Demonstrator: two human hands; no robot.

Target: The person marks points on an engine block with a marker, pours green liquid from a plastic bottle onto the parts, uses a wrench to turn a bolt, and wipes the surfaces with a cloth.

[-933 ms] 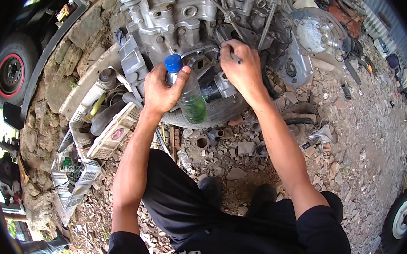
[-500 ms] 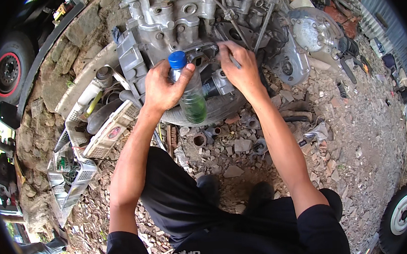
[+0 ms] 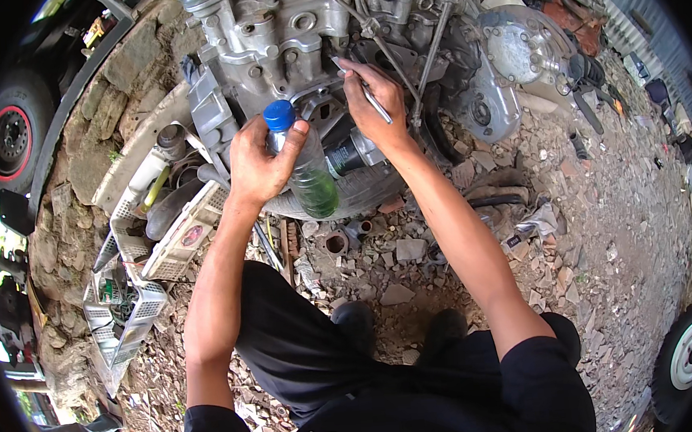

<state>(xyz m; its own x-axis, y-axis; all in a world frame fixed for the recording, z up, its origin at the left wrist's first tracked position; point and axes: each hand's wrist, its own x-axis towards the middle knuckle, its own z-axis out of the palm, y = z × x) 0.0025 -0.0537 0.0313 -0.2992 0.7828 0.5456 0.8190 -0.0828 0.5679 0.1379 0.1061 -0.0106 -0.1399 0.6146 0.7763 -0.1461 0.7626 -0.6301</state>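
Left hand (image 3: 262,162) is wrapped round the upper part of a clear bottle (image 3: 309,178), thumb on the near side just under the blue cap (image 3: 279,115); right hand (image 3: 374,102) pinches a thin metal rod (image 3: 379,108) like a pen, far tip up by the engine (image 3: 261,41). Bottle sits in front of the engine's near side, leaning a bit left at the top, with green liquid (image 3: 318,199) at the bottom and the tire (image 3: 372,194) behind its base. Can't tell if the base rests on anything, so a loose left grip could drop it onto the rubble (image 3: 400,294). Cap is on, but tightness doesn't show; if loose, a tip could spill. Squeezing hard could dent the thin wall. Bigger worry is the rod: light pinch, so a snag on the casting could twist it out, and it could fall into the dark opening (image 3: 324,111) in the engine. A slip could also scrape knuckles on metal edges or the long bars (image 3: 389,52) nearby. Bottle partly covers the black cylinder (image 3: 344,160), so a bump there is easy to miss.
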